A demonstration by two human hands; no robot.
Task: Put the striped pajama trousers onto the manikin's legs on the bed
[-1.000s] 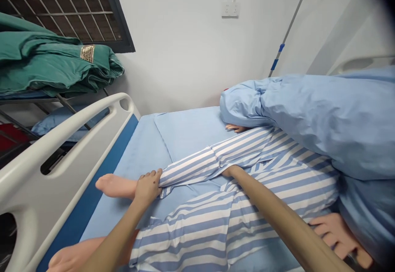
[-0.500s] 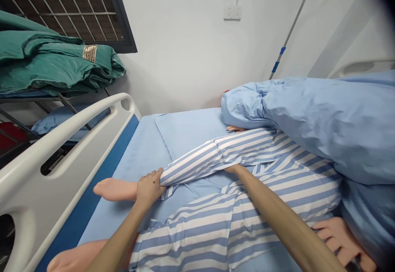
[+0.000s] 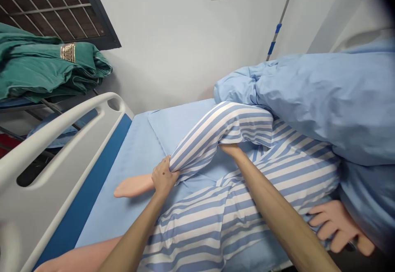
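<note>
A patient manikin in blue-and-white striped trousers lies on the bed, its far leg (image 3: 228, 119) bent with the knee raised off the sheet. My left hand (image 3: 164, 175) is wrapped round that leg's ankle, over the trouser cuff. The smooth bare foot (image 3: 132, 185) sticks out beyond it. Beneath the raised knee, my right hand (image 3: 230, 148) holds the leg from below; its fingers are hidden by the cloth. The near leg (image 3: 191, 231) lies stretched out along the bed, partly behind my left forearm. The manikin's hand (image 3: 339, 224) rests at the lower right, fingers spread.
A bunched blue quilt (image 3: 308, 95) covers the manikin's upper part. The bed's white footboard (image 3: 70, 119) stands at the left. Beyond it, folded green cloth (image 3: 46, 70) lies on a rack. An IV pole (image 3: 282, 17) stands by the wall.
The far knee has risen and bent more, with my right hand under it. My left hand has slid the ankle and foot toward the hips. The view has shifted slightly.
</note>
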